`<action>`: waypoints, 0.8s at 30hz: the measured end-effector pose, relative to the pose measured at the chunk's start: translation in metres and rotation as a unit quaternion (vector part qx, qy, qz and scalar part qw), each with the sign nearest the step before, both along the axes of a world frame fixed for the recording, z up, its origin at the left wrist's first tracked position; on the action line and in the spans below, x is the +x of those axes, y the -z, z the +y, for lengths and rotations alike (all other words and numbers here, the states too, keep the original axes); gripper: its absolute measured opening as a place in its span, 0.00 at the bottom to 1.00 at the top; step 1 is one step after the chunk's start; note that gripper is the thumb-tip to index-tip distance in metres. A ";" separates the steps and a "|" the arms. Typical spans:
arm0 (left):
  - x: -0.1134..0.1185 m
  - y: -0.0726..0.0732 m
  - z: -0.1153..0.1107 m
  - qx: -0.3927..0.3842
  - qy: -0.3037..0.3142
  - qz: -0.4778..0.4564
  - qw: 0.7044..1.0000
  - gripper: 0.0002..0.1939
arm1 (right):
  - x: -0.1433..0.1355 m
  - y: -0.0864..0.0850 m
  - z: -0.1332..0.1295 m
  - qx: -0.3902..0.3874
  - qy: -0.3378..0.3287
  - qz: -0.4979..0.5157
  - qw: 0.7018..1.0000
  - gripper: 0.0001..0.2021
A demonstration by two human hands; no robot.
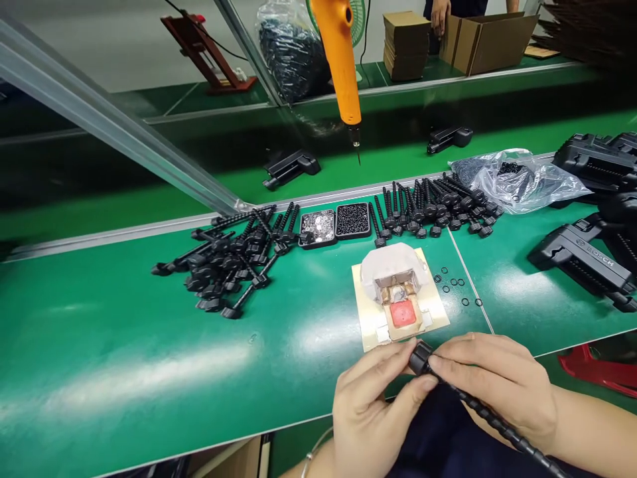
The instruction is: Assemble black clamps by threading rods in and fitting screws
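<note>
Only one word is reading clearly: "BOSCH" in white on the black housing (580, 262) lying at the right of the green table (124, 358). Nothing else is showing legible writing.

At the near edge, the left hand (371, 405) and right hand (497, 385) are both pinching a black ribbed rod (468, 398), fingertips closing on its knob end just off the table lip, while the shaft is running back toward the person's lap. Just beyond the knob, a cream jig (398, 299) with a red pad is sitting near the edge. Small black rings (455, 285) are lying scattered beside it on the right.

Farther back, two rod piles are flanking two small trays (336, 226): a loose pile (233, 262) on the left and a tidier row (432, 209) on the right. An orange driver (341, 60) is hanging above them. A wide stretch of bare green is lying open on the left, in front of the loose pile.
</note>
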State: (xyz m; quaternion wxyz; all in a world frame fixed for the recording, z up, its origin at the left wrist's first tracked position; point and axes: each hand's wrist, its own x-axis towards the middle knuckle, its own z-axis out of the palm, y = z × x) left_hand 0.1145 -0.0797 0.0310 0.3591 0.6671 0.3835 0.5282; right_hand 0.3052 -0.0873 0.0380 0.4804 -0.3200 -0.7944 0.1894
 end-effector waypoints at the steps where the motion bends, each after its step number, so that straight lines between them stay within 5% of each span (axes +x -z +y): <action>1: -0.002 -0.001 0.001 0.011 0.006 0.017 1.000 0.15 | 0.002 -0.002 0.001 -0.010 -0.016 0.004 1.000 0.16; 5: -0.009 -0.005 0.001 0.040 0.042 0.057 0.997 0.16 | 0.006 -0.014 0.011 -0.169 -0.047 0.093 0.980 0.13; 9: -0.010 -0.009 -0.002 0.051 0.072 0.088 0.992 0.15 | 0.000 -0.021 0.019 -0.443 -0.097 0.145 0.879 0.18; 12: -0.008 -0.009 -0.004 0.056 0.081 0.100 0.990 0.14 | -0.005 -0.022 0.020 -0.524 -0.093 0.131 0.836 0.17; 15: -0.009 -0.007 -0.005 0.061 0.095 0.104 0.988 0.15 | -0.004 -0.018 0.016 -0.477 -0.100 0.129 0.863 0.11; 20: -0.018 0.000 -0.004 0.079 0.156 0.115 0.978 0.19 | 0.006 -0.004 0.007 -0.235 -0.123 0.085 0.961 0.07; 24: -0.025 0.005 -0.004 0.081 0.189 0.116 0.972 0.28 | 0.010 0.002 0.005 -0.153 -0.129 0.070 0.977 0.11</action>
